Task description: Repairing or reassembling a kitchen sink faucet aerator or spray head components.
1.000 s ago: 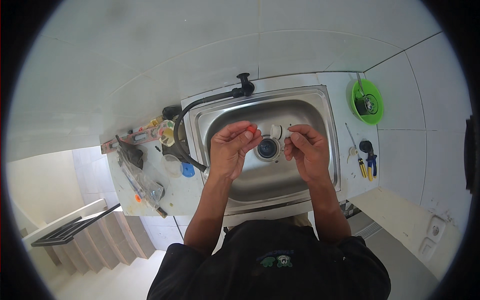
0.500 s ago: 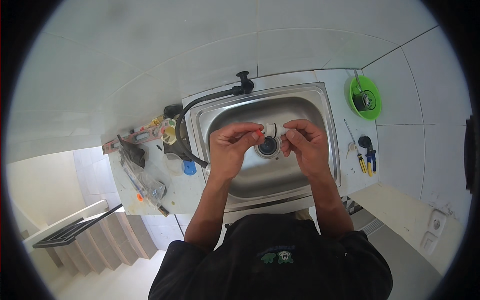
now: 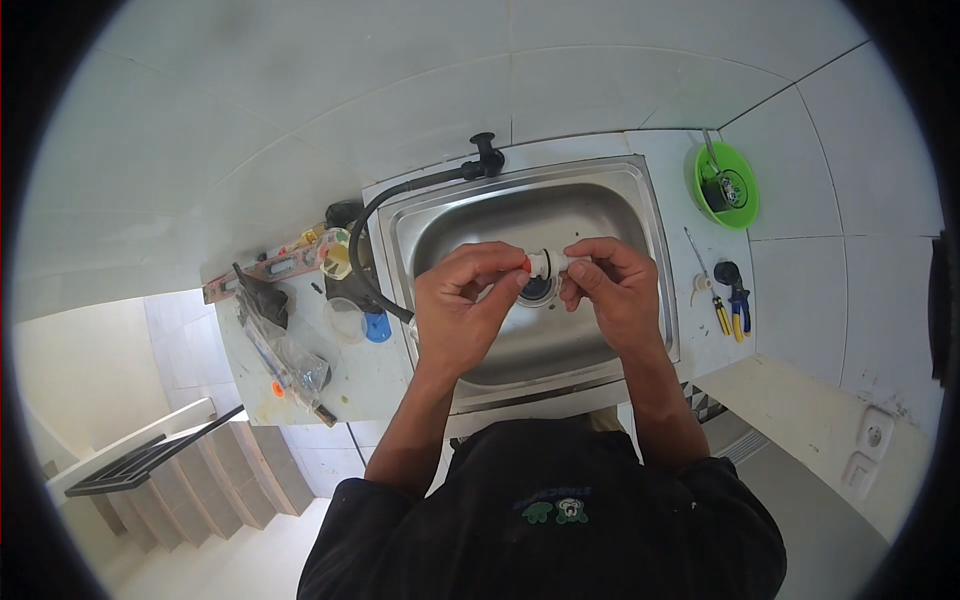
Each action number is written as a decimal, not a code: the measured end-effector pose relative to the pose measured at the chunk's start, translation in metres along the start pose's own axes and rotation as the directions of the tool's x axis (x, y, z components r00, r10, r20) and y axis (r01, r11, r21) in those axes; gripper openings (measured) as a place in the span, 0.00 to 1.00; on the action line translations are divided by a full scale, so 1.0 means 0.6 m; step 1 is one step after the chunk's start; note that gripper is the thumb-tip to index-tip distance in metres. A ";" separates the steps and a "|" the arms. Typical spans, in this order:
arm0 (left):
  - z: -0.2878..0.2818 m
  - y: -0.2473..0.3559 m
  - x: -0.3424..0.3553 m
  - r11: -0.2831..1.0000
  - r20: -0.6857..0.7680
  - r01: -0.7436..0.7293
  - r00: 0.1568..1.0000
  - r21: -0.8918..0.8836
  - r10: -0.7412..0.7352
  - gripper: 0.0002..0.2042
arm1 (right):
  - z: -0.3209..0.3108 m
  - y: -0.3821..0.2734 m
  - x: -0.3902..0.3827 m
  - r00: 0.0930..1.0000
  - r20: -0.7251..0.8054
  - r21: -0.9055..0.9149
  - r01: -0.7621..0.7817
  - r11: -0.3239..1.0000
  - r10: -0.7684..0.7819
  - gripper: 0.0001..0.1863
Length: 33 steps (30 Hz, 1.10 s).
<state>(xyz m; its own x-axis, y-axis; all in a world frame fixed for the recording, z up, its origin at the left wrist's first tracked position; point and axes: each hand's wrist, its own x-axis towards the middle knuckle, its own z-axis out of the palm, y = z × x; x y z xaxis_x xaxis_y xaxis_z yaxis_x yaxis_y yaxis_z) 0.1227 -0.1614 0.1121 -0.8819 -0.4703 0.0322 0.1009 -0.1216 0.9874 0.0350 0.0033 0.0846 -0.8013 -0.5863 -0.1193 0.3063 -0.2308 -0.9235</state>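
Note:
Over the sink, my two hands meet at a small white plastic fitting with a black ring around it. My right hand is closed on the fitting's right end between thumb and fingertips. From the other side, my left hand pinches a small red piece against the fitting's left end. Fingertips hide part of both pieces, and I cannot tell whether the red one is inside or only touching. Below them shows the round drain of the steel basin.
A black tap with a black hose curves along the sink's left. Further left lie a spirit level and a clear plastic bag. At right are a green bowl, a screwdriver and blue-yellow pliers.
The red piece in my left hand has come up against the white fitting's left end. My right hand keeps its grip. The whole view has shifted slightly.

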 end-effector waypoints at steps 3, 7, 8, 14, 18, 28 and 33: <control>-0.009 -0.003 -0.005 0.993 0.011 -0.017 1.000 0.118 0.016 0.08 | 0.005 0.000 -0.006 1.000 -0.001 0.052 -0.015 0.999 0.015 0.09; -0.010 0.011 -0.014 0.905 0.092 -0.229 0.973 0.357 0.210 0.08 | 0.013 -0.001 -0.012 0.994 0.023 0.239 -0.108 0.965 0.106 0.09; -0.010 0.016 -0.015 0.889 0.106 -0.256 0.967 0.379 0.233 0.09 | 0.012 0.001 -0.013 0.994 0.023 0.239 -0.110 0.965 0.108 0.09; -0.010 0.020 -0.031 0.945 0.087 -0.167 0.985 0.281 0.148 0.10 | 0.016 0.015 -0.022 0.983 0.110 0.382 -0.175 0.908 0.144 0.09; -0.009 0.016 -0.030 0.966 0.089 -0.211 0.976 0.150 0.200 0.12 | 0.021 0.020 -0.023 0.963 0.188 0.547 -0.265 0.794 0.192 0.10; 0.018 -0.003 -0.039 0.939 -0.016 -0.311 0.948 0.150 0.316 0.14 | 0.038 0.038 -0.031 0.921 0.210 0.628 -0.385 0.676 0.329 0.12; 0.011 -0.020 -0.038 0.931 -0.008 -0.343 0.938 0.125 0.347 0.14 | 0.042 0.040 -0.033 0.919 0.231 0.657 -0.389 0.646 0.318 0.09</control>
<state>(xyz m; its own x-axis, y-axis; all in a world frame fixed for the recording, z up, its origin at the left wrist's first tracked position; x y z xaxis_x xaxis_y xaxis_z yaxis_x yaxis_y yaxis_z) 0.1382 -0.1434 0.1004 -0.7885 -0.4902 0.3714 0.3393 0.1571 0.9275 0.0713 -0.0100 0.0741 -0.5207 -0.7918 -0.3194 0.8469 -0.4315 -0.3109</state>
